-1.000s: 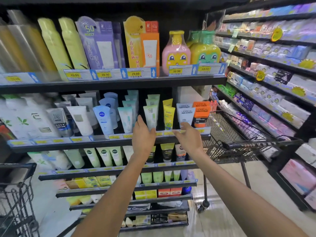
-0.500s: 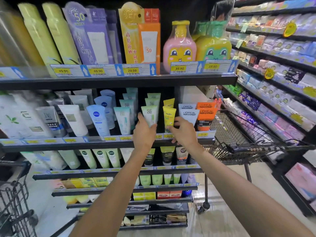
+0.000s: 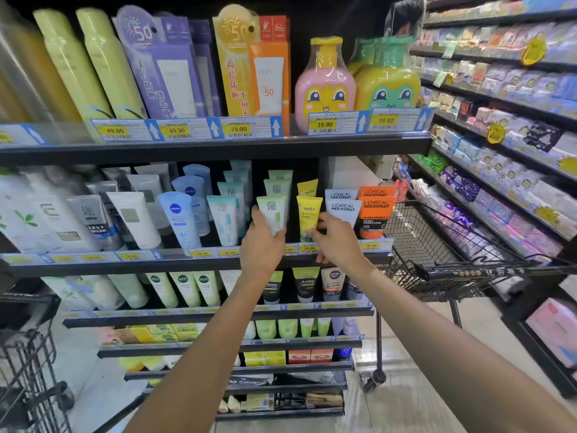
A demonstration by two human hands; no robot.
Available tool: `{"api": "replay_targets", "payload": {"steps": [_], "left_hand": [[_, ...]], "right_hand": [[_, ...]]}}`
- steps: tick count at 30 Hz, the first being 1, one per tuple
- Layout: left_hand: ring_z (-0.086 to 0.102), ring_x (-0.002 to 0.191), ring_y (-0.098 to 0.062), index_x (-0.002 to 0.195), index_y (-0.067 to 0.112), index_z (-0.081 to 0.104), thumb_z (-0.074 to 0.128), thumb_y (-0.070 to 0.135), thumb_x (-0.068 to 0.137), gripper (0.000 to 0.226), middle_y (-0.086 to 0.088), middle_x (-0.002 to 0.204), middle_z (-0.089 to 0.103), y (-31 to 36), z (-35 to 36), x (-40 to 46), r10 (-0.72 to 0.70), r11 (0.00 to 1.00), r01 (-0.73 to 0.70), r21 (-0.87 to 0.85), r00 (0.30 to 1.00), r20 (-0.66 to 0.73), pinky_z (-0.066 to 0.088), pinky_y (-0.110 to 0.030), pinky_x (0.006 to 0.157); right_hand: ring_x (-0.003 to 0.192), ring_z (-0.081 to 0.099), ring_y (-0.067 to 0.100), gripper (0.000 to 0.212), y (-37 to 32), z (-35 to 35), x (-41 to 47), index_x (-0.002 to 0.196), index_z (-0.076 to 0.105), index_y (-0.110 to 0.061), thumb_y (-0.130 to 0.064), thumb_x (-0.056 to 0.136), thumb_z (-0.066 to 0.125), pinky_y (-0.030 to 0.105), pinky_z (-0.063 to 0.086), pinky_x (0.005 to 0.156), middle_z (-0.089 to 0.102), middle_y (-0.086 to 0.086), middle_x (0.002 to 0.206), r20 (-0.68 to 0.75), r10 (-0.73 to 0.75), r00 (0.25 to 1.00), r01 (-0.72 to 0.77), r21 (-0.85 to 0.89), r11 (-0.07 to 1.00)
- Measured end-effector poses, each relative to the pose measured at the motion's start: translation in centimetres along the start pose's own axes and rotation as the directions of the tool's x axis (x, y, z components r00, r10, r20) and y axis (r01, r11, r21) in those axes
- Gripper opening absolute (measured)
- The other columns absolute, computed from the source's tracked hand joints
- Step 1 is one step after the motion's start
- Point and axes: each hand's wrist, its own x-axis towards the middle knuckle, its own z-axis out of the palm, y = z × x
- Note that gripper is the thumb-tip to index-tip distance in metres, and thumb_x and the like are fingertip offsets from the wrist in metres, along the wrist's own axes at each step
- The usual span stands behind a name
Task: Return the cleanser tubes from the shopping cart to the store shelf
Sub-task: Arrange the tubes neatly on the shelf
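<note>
Across the middle of the frame runs the store shelf, its tubes standing cap-down in tight rows behind a price rail; the shopping cart sits at centre right, its basket showing no tubes that I can make out. Near frame centre, the left hand holds the front pale green cleanser tube, fingers narrowly wrapped around its lower half. Just right of it, the right hand has its fingers curled at the base of the yellow cleanser tube; whether they pinch it or only steady it I cannot tell. The likely risk is tipping: the rows are crowded, so a careless nudge could topple neighbouring tubes or push one over the rail.
</note>
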Motion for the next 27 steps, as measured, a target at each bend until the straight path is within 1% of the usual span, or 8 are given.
{"api": "replay_targets", "payload": {"steps": [3, 6, 10, 13, 16, 19, 23, 27], "left_hand": [[0.069, 0.107, -0.036, 0.15, 0.013, 0.026, 0.071, 0.037, 0.091, 0.077, -0.014, 0.124, 0.067, -0.1, 0.1, -0.3, -0.005, 1.0, 0.004, -0.021, 1.0, -0.005, 0.06, -0.054, 0.078], [0.063, 0.117, -0.036, 0.153, 0.013, 0.024, 0.072, 0.035, 0.092, 0.08, -0.016, 0.132, 0.061, -0.2, -0.2, -0.9, 0.018, 0.999, -0.019, -0.05, 1.0, -0.017, 0.058, -0.055, 0.087], [0.05, 0.131, -0.033, 0.155, 0.011, 0.027, 0.068, 0.032, 0.096, 0.075, -0.015, 0.141, 0.052, 0.1, -0.9, -3.1, 0.056, 0.998, -0.057, -0.009, 0.995, -0.081, 0.051, -0.051, 0.103], [0.049, 0.126, -0.029, 0.145, 0.008, 0.04, 0.061, 0.033, 0.1, 0.055, -0.011, 0.134, 0.049, 1.0, -1.2, -5.5, 0.149, 0.988, -0.14, 0.067, 0.976, -0.16, 0.053, -0.048, 0.096], [0.056, 0.113, -0.024, 0.133, 0.01, 0.051, 0.058, 0.031, 0.102, 0.038, -0.005, 0.122, 0.054, 2.8, -0.6, -7.5, 0.214, 0.977, -0.211, 0.035, 0.967, -0.137, 0.053, -0.036, 0.084], [0.063, 0.1, -0.022, 0.123, 0.012, 0.058, 0.059, 0.027, 0.102, 0.026, -0.002, 0.114, 0.062, 5.2, 0.8, -8.5, 0.269, 0.962, -0.271, -0.026, 0.96, -0.084, 0.054, -0.041, 0.08], [0.065, 0.103, -0.023, 0.122, 0.013, 0.058, 0.061, 0.024, 0.102, 0.023, -0.003, 0.119, 0.065, 7.8, 3.4, -8.4, 0.254, 0.964, -0.253, -0.086, 0.967, 0.001, 0.056, -0.045, 0.083], [0.065, 0.102, -0.027, 0.12, 0.014, 0.052, 0.063, 0.022, 0.101, 0.023, -0.006, 0.12, 0.062, 9.8, 5.4, -8.1, 0.199, 0.979, -0.196, -0.06, 0.979, 0.038, 0.055, -0.044, 0.078]], "right_hand": [[0.044, 0.067, 0.017, 0.041, 0.3, -0.1, -0.4, 0.138, 0.057, -0.021, -0.032, 0.1, 0.066, 0.041, 0.062, 0.053, 0.068, -0.001, 0.135, -0.051, -0.026, 0.998, 0.026, -0.015, 1.0], [0.044, 0.067, 0.013, 0.057, 0.5, -0.7, -0.9, 0.148, 0.051, -0.02, -0.038, 0.097, 0.069, 0.035, 0.062, 0.054, 0.066, 0.0, 0.139, -0.109, -0.012, 0.994, 0.008, -0.039, 0.999], [0.048, 0.067, 0.011, 0.041, 0.5, -2.3, -3.0, 0.138, 0.059, -0.026, -0.037, 0.099, 0.067, 0.034, 0.061, 0.057, 0.07, -0.006, 0.124, -0.177, -0.014, 0.984, 0.019, 0.023, 1.0], [0.056, 0.07, 0.014, 0.029, 1.5, -3.8, -4.0, 0.126, 0.063, -0.03, -0.041, 0.099, 0.064, 0.044, 0.062, 0.066, 0.072, -0.013, 0.11, -0.22, 0.0, 0.976, 0.013, 0.058, 0.998], [0.075, 0.07, 0.012, 0.021, 3.2, -5.5, -4.5, 0.113, 0.066, -0.028, -0.041, 0.096, 0.068, 0.041, 0.059, 0.075, 0.071, -0.016, 0.092, -0.329, 0.024, 0.944, 0.001, 0.077, 0.997], [0.078, 0.068, 0.009, 0.022, 4.7, -7.5, -4.8, 0.105, 0.063, -0.025, -0.041, 0.094, 0.072, 0.035, 0.058, 0.07, 0.068, -0.011, 0.084, -0.434, 0.058, 0.899, -0.005, 0.123, 0.992], [0.088, 0.065, 0.01, 0.035, 6.8, -9.3, -4.1, 0.115, 0.057, -0.023, -0.04, 0.091, 0.076, 0.039, 0.056, 0.08, 0.066, -0.006, 0.095, -0.465, 0.149, 0.872, -0.049, 0.221, 0.974], [0.104, 0.062, 0.01, 0.052, 8.0, -10.3, -3.2, 0.132, 0.053, -0.022, -0.04, 0.09, 0.078, 0.034, 0.053, 0.089, 0.064, -0.006, 0.112, -0.344, 0.222, 0.912, -0.12, 0.295, 0.948]]}}
